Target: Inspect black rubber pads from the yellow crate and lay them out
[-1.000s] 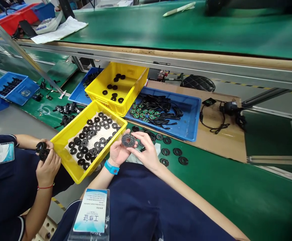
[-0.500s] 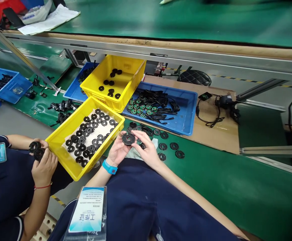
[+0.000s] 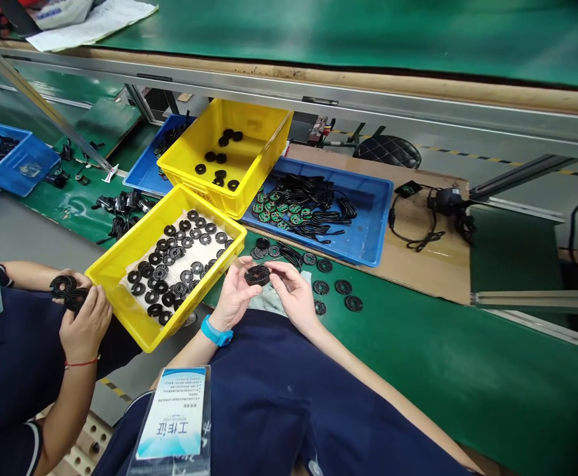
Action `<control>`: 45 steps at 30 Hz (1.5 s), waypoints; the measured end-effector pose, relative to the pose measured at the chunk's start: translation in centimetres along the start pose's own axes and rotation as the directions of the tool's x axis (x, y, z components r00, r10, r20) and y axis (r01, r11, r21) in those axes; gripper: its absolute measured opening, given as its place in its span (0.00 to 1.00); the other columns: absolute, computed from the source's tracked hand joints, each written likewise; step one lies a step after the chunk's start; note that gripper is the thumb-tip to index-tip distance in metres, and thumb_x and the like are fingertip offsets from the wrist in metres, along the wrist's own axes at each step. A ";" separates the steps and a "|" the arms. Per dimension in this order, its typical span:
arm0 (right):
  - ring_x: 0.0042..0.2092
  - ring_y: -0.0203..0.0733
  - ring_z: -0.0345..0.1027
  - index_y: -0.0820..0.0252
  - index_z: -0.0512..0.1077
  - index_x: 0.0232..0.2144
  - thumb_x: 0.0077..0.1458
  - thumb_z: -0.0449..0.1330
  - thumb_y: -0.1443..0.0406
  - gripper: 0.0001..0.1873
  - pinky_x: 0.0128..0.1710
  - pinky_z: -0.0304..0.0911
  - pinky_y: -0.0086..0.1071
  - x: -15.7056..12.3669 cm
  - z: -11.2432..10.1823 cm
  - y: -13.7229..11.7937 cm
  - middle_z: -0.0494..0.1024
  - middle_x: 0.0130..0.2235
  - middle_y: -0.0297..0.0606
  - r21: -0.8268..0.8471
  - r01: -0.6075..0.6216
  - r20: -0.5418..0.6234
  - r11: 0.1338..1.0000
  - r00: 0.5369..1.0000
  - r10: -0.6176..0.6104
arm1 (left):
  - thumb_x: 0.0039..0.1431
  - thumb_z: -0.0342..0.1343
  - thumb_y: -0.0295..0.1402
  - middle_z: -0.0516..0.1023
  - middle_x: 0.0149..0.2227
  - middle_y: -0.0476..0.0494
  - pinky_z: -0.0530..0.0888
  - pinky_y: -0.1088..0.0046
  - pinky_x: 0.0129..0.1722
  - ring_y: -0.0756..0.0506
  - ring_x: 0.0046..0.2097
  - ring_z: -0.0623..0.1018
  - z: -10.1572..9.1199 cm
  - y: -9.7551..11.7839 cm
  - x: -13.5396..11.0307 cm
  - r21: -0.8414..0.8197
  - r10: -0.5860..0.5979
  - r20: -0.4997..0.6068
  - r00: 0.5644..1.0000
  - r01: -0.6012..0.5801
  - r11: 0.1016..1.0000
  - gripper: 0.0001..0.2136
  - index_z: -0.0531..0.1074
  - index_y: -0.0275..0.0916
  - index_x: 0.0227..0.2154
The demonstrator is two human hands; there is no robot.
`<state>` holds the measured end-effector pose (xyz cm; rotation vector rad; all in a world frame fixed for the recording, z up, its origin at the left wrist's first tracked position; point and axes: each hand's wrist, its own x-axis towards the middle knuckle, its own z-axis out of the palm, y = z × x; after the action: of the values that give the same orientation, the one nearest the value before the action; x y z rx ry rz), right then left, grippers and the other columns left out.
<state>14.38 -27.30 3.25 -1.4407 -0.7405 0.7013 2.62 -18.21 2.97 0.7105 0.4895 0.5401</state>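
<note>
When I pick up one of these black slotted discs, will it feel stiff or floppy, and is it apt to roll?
Probably stiff: the disc between the left hand and right hand shows no sag. Likely light, being thin and slotted. Lying flat, it should stay put, like the loose discs on the green mat, but on edge it may roll.

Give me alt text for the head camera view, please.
A left hand with a blue wristband and a right hand hold a black perforated disc above a green workbench. To the left, a co-worker's hands hold two similar discs beside a yellow crate of discs.
</note>
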 end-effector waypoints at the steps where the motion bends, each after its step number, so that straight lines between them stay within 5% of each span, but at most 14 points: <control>1: 0.52 0.42 0.68 0.61 0.74 0.48 0.64 0.60 0.61 0.13 0.55 0.67 0.41 0.0 0.0 0.0 0.72 0.49 0.45 0.008 -0.015 -0.006 1.000 1.000 0.015 | 0.50 0.69 0.26 0.63 0.50 0.44 0.65 0.74 0.58 0.51 0.54 0.69 0.0 -0.1 0.0 0.037 0.019 -0.002 1.000 -0.019 0.999 0.32 0.61 0.41 0.56; 9: 0.51 0.43 0.71 0.61 0.76 0.43 0.64 0.59 0.57 0.14 0.53 0.68 0.39 -0.4 0.0 0.4 0.75 0.49 0.45 0.107 -0.149 -0.013 0.983 0.988 0.152 | 0.52 0.68 0.26 0.62 0.51 0.43 0.67 0.71 0.60 0.49 0.57 0.69 -0.1 -1.1 -0.1 0.461 0.249 0.022 0.968 -0.231 0.857 0.36 0.58 0.47 0.60; 19: 0.51 0.45 0.71 0.71 0.65 0.61 0.48 0.70 0.59 0.42 0.57 0.66 0.41 -0.8 0.6 0.6 0.72 0.56 0.52 0.185 -0.371 0.156 0.910 0.925 0.345 | 0.50 0.68 0.25 0.58 0.49 0.39 0.70 0.65 0.55 0.44 0.51 0.69 -0.7 -1.9 0.4 0.811 0.485 0.070 0.871 -0.333 0.481 0.39 0.59 0.49 0.64; 26: 0.57 0.49 0.67 0.67 0.67 0.58 0.45 0.71 0.60 0.38 0.58 0.65 0.42 -0.7 0.8 0.6 0.69 0.59 0.50 0.129 -0.322 0.157 0.938 0.940 0.302 | 0.48 0.69 0.24 0.60 0.46 0.39 0.68 0.69 0.49 0.45 0.46 0.66 0.1 -1.6 0.2 0.895 0.582 0.240 0.777 -0.410 0.178 0.45 0.55 0.49 0.68; 29: 0.57 0.48 0.68 0.68 0.66 0.58 0.48 0.69 0.59 0.37 0.58 0.65 0.41 -0.7 0.5 0.6 0.71 0.57 0.50 0.058 -0.259 0.139 0.964 0.958 0.249 | 0.47 0.69 0.24 0.61 0.46 0.38 0.68 0.68 0.51 0.44 0.47 0.67 0.2 -1.4 0.2 0.890 0.564 0.259 0.784 -0.421 0.176 0.47 0.54 0.48 0.68; 34: 0.54 0.46 0.70 0.71 0.66 0.59 0.51 0.68 0.59 0.37 0.59 0.65 0.40 -0.6 -0.4 0.6 0.71 0.56 0.50 -0.012 -0.198 0.116 0.980 0.973 0.198 | 0.52 0.65 0.26 0.63 0.52 0.38 0.67 0.66 0.58 0.45 0.53 0.68 -0.7 -1.0 -0.1 0.873 0.399 0.230 0.888 -0.369 0.319 0.44 0.51 0.46 0.70; 39: 0.59 0.48 0.65 0.74 0.65 0.60 0.51 0.67 0.62 0.38 0.64 0.61 0.41 -0.5 -0.9 0.8 0.69 0.58 0.51 -0.019 -0.191 0.148 0.981 0.970 0.192 | 0.56 0.59 0.24 0.66 0.56 0.38 0.66 0.68 0.61 0.45 0.59 0.68 -1.3 -0.9 -0.2 0.844 0.375 0.360 0.854 -0.469 0.260 0.32 0.62 0.40 0.65; 45: 0.62 0.45 0.63 0.68 0.65 0.63 0.54 0.64 0.67 0.34 0.67 0.55 0.41 -0.7 -1.2 1.0 0.69 0.58 0.46 -0.102 -0.052 0.166 0.993 0.984 0.068 | 0.51 0.59 0.19 0.68 0.53 0.41 0.67 0.69 0.59 0.46 0.56 0.70 -1.2 -1.1 -0.1 0.859 0.419 0.307 0.854 -0.439 0.264 0.30 0.67 0.40 0.59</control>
<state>14.93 -28.54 2.20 -1.5100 -0.8752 0.8520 2.15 -18.43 1.44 2.0114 0.5639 0.7713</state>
